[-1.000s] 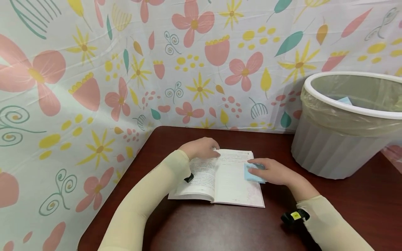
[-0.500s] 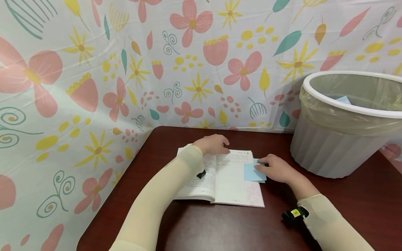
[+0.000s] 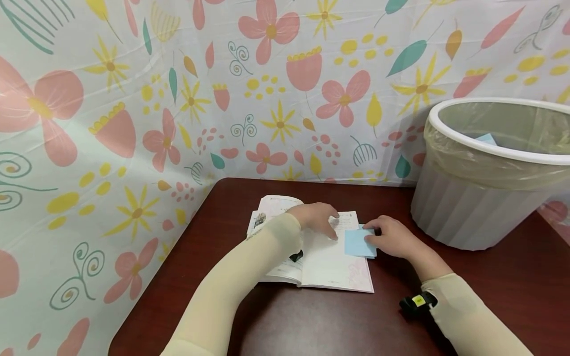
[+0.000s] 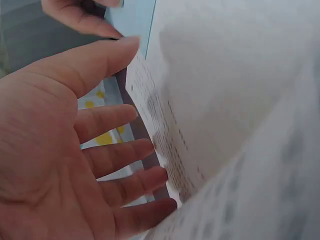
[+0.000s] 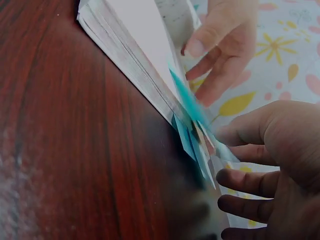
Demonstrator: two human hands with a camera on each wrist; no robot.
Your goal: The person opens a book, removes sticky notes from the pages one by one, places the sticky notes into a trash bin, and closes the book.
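Observation:
An open book (image 3: 327, 269) lies on the table with blue sticky notes (image 3: 356, 243) at the outer edge of its right page. My left hand (image 3: 317, 217) is over the book, fingers spread and bent a little, holding nothing; in the left wrist view its palm (image 4: 55, 150) shows beside the printed page. At the notes' outer edge, my right hand (image 3: 392, 238) pinches them between thumb and index finger. Several blue notes (image 5: 192, 142) stick out from the page edges in the right wrist view. My left forearm hides part of the left page.
A grey bin (image 3: 463, 212) with a plastic liner and white rim stands to the right, a piece of blue paper (image 3: 486, 139) inside it. The dark red table (image 3: 347, 326) meets a flower-patterned curtain (image 3: 285, 99) at the back and left.
My left hand has moved right, from the book's left half to over its right page. A curved left page with a picture now shows. My right hand has drawn back slightly toward the notes' outer edge.

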